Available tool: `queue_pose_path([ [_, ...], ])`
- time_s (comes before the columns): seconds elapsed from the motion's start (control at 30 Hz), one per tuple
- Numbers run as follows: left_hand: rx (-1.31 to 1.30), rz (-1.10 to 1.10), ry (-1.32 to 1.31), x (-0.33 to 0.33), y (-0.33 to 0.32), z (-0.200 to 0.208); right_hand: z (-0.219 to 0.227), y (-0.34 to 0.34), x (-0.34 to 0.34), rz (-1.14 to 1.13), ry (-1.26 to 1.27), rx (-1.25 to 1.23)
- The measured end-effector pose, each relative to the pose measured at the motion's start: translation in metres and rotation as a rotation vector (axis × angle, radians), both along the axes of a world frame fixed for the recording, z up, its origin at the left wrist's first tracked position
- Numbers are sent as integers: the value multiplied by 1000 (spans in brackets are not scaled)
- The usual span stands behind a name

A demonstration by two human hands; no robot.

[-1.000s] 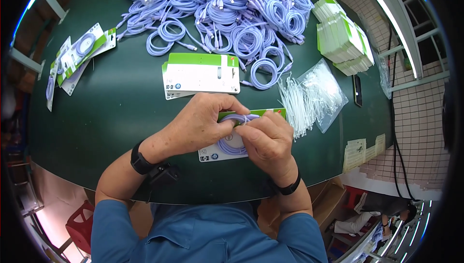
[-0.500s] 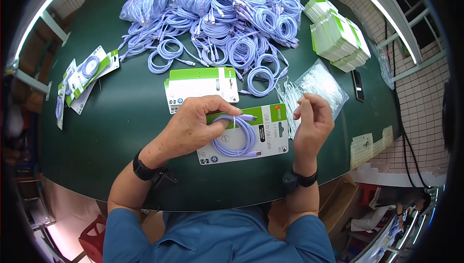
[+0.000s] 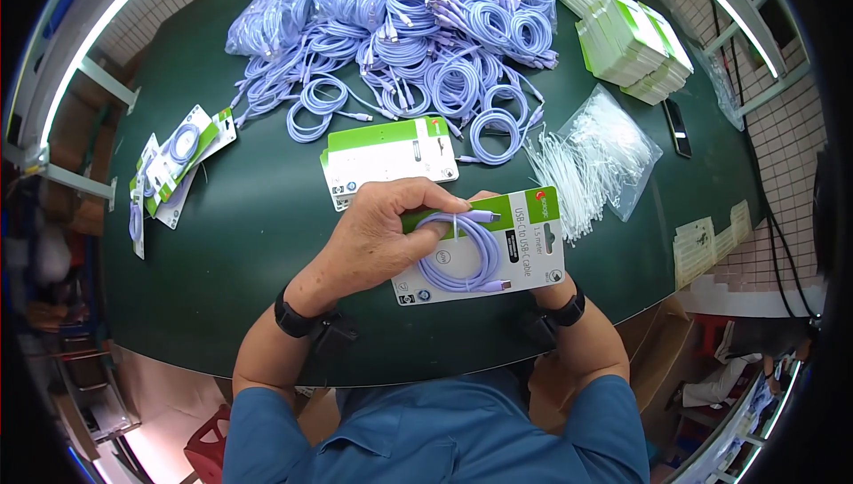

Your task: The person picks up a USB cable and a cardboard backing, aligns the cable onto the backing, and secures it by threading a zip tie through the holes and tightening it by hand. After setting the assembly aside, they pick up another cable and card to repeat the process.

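Note:
My left hand (image 3: 378, 226) pinches a white-and-green packaging card (image 3: 533, 262) at its left side, with thumb and fingers closed. On the card's face lies a coiled lilac USB cable (image 3: 487, 253), held by a thin white tie near the pinch. My right hand (image 3: 557, 292) is behind the card. Only a bit of it shows above the card's top edge and near its lower right corner; most fingers are hidden. Just beyond my left hand lies a small stack of similar cards (image 3: 391, 155). White plastic ties (image 3: 569, 182) spill from a clear bag (image 3: 622, 151) to the right.
A large heap of coiled lilac cables (image 3: 418, 31), partly bagged, covers the far side of the green table (image 3: 240, 262). Carded cables (image 3: 182, 160) lie at left. Card stacks (image 3: 626, 35) stand at far right, beside a black phone (image 3: 676, 128). Paper sheets (image 3: 711, 244) hang at the right edge.
My right hand has moved from beside the bag of ties to behind the card. The card is now lifted a little and tilted, still in my left hand. The whole view has shifted slightly.

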State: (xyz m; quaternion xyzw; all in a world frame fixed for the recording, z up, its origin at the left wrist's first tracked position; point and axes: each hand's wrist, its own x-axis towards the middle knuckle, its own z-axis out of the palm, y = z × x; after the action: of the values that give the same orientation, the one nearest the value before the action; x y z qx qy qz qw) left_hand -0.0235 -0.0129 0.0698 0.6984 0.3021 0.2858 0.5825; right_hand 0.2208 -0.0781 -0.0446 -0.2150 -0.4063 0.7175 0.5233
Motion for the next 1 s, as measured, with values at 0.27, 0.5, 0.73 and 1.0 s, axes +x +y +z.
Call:
queue_pose_path([
  [0.27,87,11,43,2,-2,-1,5,-11,2,-62,-231,134],
  [0.5,44,-7,73,3,-3,-3,17,18,7,-27,-304,263],
  [0.73,101,0,6,7,-4,-14,37,25,-4,-211,-673,532],
  [1.0,130,-94,-18,12,-7,-10,46,31,1,-424,-942,815],
])
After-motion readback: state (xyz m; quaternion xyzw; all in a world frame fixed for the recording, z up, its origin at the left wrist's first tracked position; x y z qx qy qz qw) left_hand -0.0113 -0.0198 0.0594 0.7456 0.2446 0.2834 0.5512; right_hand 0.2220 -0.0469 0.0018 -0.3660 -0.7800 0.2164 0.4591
